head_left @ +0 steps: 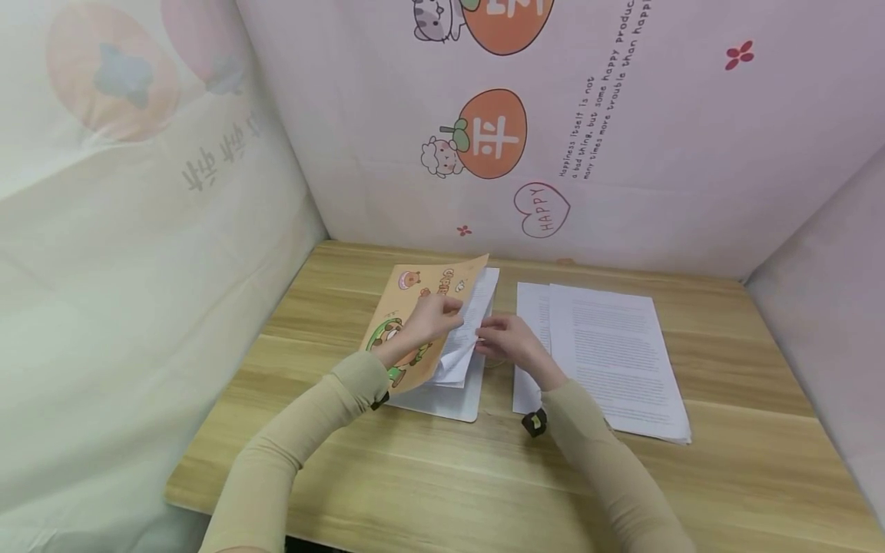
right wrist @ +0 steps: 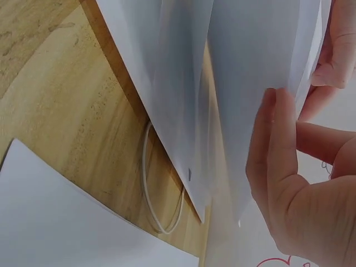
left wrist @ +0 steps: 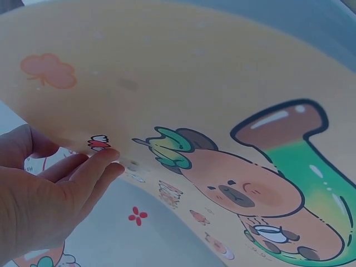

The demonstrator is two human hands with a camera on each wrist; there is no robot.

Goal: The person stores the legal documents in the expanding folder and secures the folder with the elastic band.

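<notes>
An orange-tan folder (head_left: 408,284) with cartoon animals on its cover stands part open on the table, white printed sheets (head_left: 477,307) inside. My left hand (head_left: 432,319) is at the cover's raised right edge. Its extended fingers (left wrist: 94,169) touch the cartoon cover (left wrist: 167,72) in the left wrist view. From the right, my right hand (head_left: 508,338) pinches the edge of a sheet in the folder. The right wrist view has the right hand's fingertips (right wrist: 283,100) against this white sheet (right wrist: 250,67), with part of the left hand (right wrist: 336,55) just beyond.
Right of the folder, printed papers (head_left: 615,353) lie in two overlapping piles on the wooden table (head_left: 429,476). A thin pale elastic loop (right wrist: 146,183) hangs beside the folder's edge. Printed fabric walls (head_left: 657,200) enclose the table's back and sides.
</notes>
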